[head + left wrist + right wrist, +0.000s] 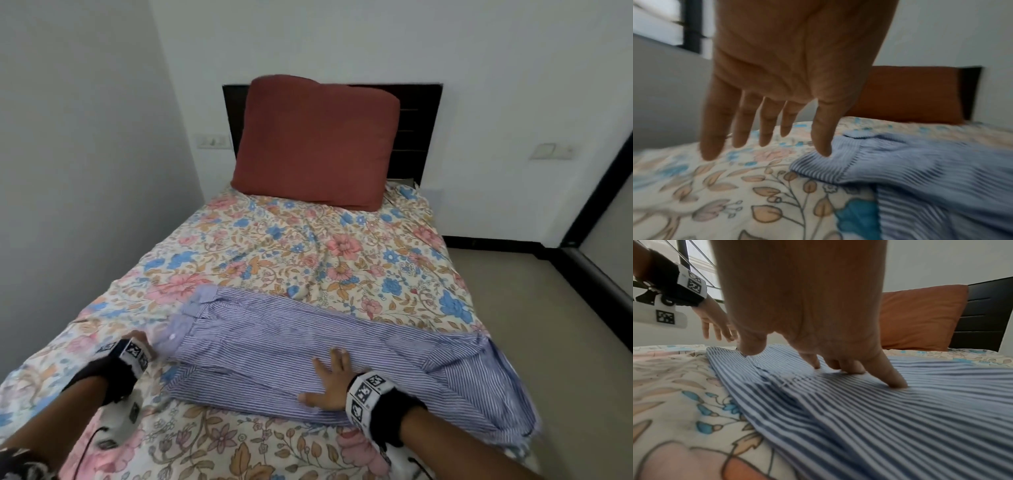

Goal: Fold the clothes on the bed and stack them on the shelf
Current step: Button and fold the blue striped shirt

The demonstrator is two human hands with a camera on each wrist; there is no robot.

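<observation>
- Striped shirt [308, 356]: blue and white, partly folded, lying across the lower half of the head view on the bed [308, 246]. One end reaches the bed's right edge, and its cuffed end points toward the left centre of the frame.
- Right hand [330, 383]: placed flat on the shirt, lower centre of the head view. Fingers spread and straight, tips pressing into the fabric; nothing gripped. The right wrist view confirms fingertips [898, 382] bearing down on the stripes.
- Left hand [789, 78]: fingers straight and spread, holding nothing. In the left wrist view it hangs above the floral sheet, with the thumb tip at the shirt's near edge; whether it touches cannot be told.
- Red pillow [315, 140]: propped upright against the dark headboard [418, 120], upper centre of the head view.
</observation>
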